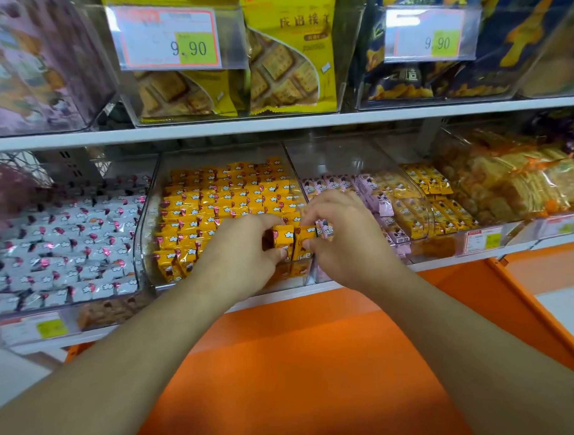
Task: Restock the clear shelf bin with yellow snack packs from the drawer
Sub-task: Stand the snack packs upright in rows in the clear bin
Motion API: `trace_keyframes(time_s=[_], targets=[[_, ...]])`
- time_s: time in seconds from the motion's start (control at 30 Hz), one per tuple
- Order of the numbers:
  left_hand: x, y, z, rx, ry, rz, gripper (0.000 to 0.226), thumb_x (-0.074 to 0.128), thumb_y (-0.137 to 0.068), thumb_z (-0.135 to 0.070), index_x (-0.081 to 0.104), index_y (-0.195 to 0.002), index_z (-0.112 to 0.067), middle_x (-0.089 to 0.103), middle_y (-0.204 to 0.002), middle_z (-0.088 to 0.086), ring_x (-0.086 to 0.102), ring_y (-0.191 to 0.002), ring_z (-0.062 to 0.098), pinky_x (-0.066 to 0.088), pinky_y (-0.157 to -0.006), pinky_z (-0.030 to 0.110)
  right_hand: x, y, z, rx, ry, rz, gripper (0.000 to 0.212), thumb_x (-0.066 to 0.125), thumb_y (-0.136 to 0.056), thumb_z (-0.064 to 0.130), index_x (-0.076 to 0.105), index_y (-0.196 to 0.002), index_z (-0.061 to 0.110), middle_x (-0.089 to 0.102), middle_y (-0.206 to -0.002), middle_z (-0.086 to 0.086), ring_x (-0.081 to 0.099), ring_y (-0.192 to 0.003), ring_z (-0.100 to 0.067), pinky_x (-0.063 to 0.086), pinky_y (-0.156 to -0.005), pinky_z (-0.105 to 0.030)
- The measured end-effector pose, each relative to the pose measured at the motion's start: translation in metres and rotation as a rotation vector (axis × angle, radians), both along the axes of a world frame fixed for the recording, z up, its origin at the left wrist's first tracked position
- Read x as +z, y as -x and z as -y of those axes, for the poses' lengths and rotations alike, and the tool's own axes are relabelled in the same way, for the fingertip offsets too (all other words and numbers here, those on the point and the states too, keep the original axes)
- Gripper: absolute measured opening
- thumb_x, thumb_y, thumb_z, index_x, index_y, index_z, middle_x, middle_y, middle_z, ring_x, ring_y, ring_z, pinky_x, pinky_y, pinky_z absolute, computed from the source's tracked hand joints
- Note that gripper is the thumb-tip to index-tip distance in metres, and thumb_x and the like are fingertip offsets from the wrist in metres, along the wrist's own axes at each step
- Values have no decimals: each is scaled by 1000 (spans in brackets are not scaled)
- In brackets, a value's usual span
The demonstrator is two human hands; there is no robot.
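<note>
Left hand: my left hand (pixel 238 248) curls round a yellow snack pack (pixel 282 242), thumb below and fingers over its top, at the front of the clear shelf bin (pixel 143 235).
Right hand: my right hand (pixel 341 238) pinches a second yellow pack (pixel 304 238) standing just beside the first; the two packs touch, upright, side by side.
Bin: it sits on the lower shelf (pixel 282 299), between the bin of white packs (pixel 62 244) and the bin of pink packs (pixel 381 207); rows of yellow packs (pixel 226 200) fill it from the back towards my hands.
Front right corner: the spot right under my hands is hidden, so I cannot tell how full it is.
Below: an orange surface (pixel 300 363) lies under my forearms.
Above: biscuit bags (pixel 287 64) behind a price tag (pixel 168 37).
</note>
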State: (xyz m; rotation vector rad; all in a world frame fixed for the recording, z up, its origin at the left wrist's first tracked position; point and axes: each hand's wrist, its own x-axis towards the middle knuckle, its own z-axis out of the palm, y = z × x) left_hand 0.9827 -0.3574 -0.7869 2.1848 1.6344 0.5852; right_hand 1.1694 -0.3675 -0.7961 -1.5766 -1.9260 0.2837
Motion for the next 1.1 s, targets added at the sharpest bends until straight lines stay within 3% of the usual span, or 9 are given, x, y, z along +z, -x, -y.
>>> trace_keyframes(time_s=[0.17, 0.23, 0.3, 0.4, 0.6, 0.7, 0.83, 1.0, 1.1], targets=[[-4, -4, -1, -20, -26, -67, 46, 73, -94, -32, 62, -139, -35, 70, -101, -3, 67, -99, 24, 55, -83, 34, -11, -2, -4, -38, -52, 52, 20, 90, -78, 18, 78, -93, 23, 57, -122, 8, 43, -121, -20, 37, -94, -33], [-4, -5, -1, -21, -48, -79, 49, 72, -95, -32, 59, -143, -34, 72, -105, 0, 67, -100, 25, 54, -82, 33, -11, -3, -5, -45, -83, 51, 18, 89, -79, 18, 78, -93, 21, 58, -121, 7, 45, -119, -21, 37, -93, -32], [-2, -6, -1, -27, -77, -88, 50, 71, -96, -32, 58, -145, -33, 73, -109, 1, 67, -101, 25, 53, -83, 32, -10, -3, -5, -60, -104, 22, 18, 88, -79, 16, 78, -93, 20, 59, -119, 7, 46, -119, -19, 33, -92, -29], [-1, -6, 0, -40, -98, -98, 43, 71, -97, -32, 62, -139, -33, 62, -92, -4, 59, -87, 19, 46, -74, 27, -14, -2, -3, -81, -63, -55, 17, 87, -81, 14, 78, -94, 20, 57, -119, 9, 46, -120, -15, 31, -92, -27], [1, -9, 1, -47, -105, -156, 36, 69, -97, -31, 65, -133, -32, 54, -85, -7, 53, -83, 19, 46, -70, 29, -25, 0, 2, -86, -26, -162, 15, 86, -83, 13, 78, -93, 21, 56, -114, 11, 49, -117, -16, 39, -94, -28], [5, -9, 2, -39, -111, -165, 35, 69, -98, -31, 66, -132, -30, 60, -87, -3, 59, -86, 22, 52, -73, 32, -27, 0, 3, -103, -22, -206, 16, 87, -82, 11, 78, -92, 20, 56, -111, 10, 52, -114, -17, 44, -94, -28], [6, -13, 5, -32, -159, -225, 39, 68, -98, -31, 63, -136, -28, 72, -105, 3, 66, -103, 27, 56, -83, 37, -36, 3, 5, -88, -25, -247, 19, 87, -80, 6, 76, -89, 19, 57, -108, 9, 55, -111, -18, 47, -92, -25], [-2, -12, 4, -17, -117, -221, 33, 68, -97, -32, 66, -130, -29, 66, -97, 2, 64, -99, 28, 52, -72, 34, -33, -4, 7, -61, -46, -146, 16, 87, -82, 16, 81, -96, 23, 54, -110, 13, 49, -113, -12, 42, -91, -24], [-8, -8, 2, -17, -144, -198, 36, 70, -96, -36, 67, -131, -32, 65, -109, 2, 61, -108, 26, 55, -79, 36, -34, -5, 7, -34, -71, -72, 18, 84, -85, 16, 82, -102, 23, 53, -112, 10, 48, -113, -13, 43, -88, -25]])
